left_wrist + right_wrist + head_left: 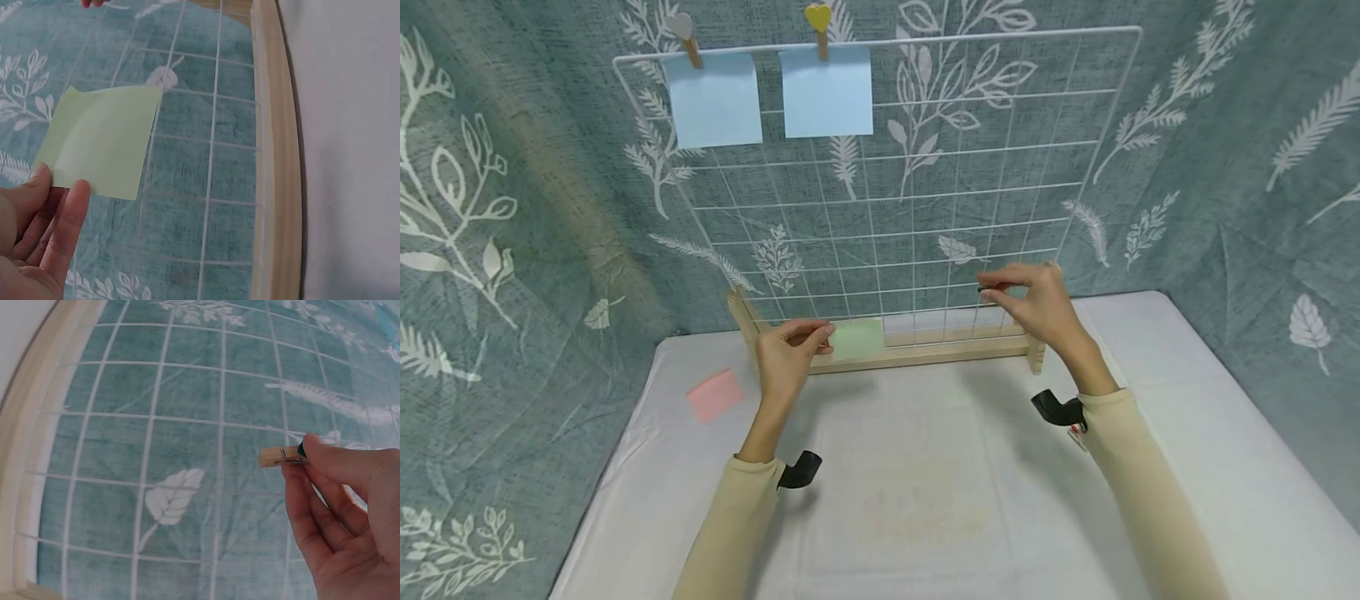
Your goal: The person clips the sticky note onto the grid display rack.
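My left hand (786, 354) pinches a green sticky note (859, 338) by one edge, low in front of the wire grid. In the left wrist view the note (103, 140) is held flat between thumb and fingers, its far corners free. My right hand (1037, 304) is at the grid's lower right. It pinches a small wooden clothespin (281, 455) with a dark green piece under the thumb; the clip's wooden end points away from the fingers. Two blue notes (715, 100) hang from the grid's top wire, clipped by a grey heart clothespin (683, 33) and a yellow heart clothespin (820, 25).
The white wire grid (970, 175) stands in a wooden base (940, 353) on a white-covered table (910, 467). A pink note (715, 395) lies on the left. Something small and red (1077, 433) lies partly under the right wrist. A patterned teal curtain (1262, 250) surrounds the table.
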{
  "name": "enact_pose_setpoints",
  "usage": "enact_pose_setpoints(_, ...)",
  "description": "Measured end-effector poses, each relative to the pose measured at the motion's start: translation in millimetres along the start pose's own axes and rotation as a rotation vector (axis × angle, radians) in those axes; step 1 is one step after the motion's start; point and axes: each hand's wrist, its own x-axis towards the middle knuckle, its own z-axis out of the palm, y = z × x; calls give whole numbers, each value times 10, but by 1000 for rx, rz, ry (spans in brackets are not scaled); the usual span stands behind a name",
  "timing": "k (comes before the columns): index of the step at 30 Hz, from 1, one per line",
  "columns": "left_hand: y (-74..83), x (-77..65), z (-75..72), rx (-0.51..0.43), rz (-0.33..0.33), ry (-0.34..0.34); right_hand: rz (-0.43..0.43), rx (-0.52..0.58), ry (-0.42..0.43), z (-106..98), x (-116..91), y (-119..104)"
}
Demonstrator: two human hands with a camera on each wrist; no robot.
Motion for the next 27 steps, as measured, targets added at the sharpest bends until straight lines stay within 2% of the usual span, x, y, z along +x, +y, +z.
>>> enact_pose_setpoints(4, 162, -12, 52, 12, -12, -13, 0, 7, 7, -40, 48, -52)
enact_pose_setpoints(9, 407, -43, 110, 18, 32, -26, -13, 14, 15, -74, 93, -80)
enact_pose_setpoints(16, 269, 88, 189, 29, 109, -29, -57, 19, 49, -128, 188, -137)
enact_pose_setpoints(21, 365, 138, 301, 5, 125, -49, -68, 33, 61, -196, 269, -191)
enact_pose_setpoints(27, 554, 206, 450, 5, 225, -71, -82, 34, 90, -232, 367, -260)
